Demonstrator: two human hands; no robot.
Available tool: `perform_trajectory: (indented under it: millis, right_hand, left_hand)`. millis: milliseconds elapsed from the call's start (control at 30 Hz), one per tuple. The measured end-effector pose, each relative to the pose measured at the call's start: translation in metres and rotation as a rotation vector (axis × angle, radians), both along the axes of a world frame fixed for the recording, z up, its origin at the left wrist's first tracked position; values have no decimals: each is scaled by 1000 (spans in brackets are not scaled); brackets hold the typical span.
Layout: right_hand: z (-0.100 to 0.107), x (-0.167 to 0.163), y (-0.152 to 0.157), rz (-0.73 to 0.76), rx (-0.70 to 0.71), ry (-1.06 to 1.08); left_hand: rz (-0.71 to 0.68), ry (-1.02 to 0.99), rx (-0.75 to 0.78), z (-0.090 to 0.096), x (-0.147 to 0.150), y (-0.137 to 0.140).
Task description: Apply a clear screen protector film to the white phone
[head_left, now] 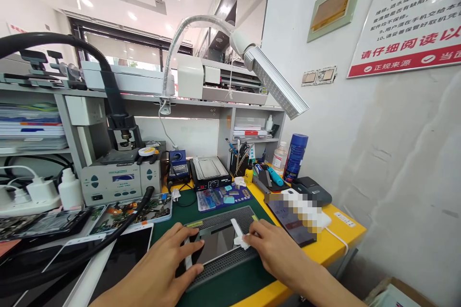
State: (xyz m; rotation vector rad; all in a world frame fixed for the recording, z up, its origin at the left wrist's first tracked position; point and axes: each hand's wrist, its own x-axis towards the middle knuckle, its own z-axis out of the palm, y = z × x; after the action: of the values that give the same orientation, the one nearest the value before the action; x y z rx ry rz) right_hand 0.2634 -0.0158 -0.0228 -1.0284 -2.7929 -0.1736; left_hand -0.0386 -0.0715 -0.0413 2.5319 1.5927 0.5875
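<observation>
A smartphone (218, 243) with a dark glossy face and white edge lies flat on a grey perforated pad (225, 262). My left hand (175, 256) spans the phone's left end, thumb at the near edge and fingertips over the far side and glass, holding it down. At the phone's right end, my right hand (270, 242) pinches a crumpled white wipe (243, 241) against the screen. A white strip (236, 228) sticks up beside the wipe; whether it is part of the phone cannot be told. Under the pad is a green mat (230, 284).
A thick black hose (118, 237) crosses the left side above other phones and a parts tray (135, 213). Behind stand a rework station (115, 180) and a heating plate (211, 172). A tablet-like device (290, 220) lies right on the yellow desk (345, 235). A lamp (277, 81) hangs overhead.
</observation>
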Motion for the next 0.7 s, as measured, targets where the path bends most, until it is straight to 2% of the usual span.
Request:
perform_trajectory:
  millis: [200, 300, 467, 567, 700]
  right_hand:
    - [-3, -11, 8, 43, 85, 43]
    - [-9, -12, 1, 48, 113, 77]
    - [-31, -9, -17, 48, 171, 24]
    - [-38, -9, -22, 15, 104, -30]
    - [-25, -17, -25, -82, -111, -32]
  left_hand:
    - [45, -38, 49, -2, 6, -3]
    - [40, -21, 16, 1, 5, -4]
    - [-10, 9, -97, 7, 0, -2]
    - [-13, 18, -99, 9, -1, -2]
    - [-30, 25, -103, 11, 0, -2]
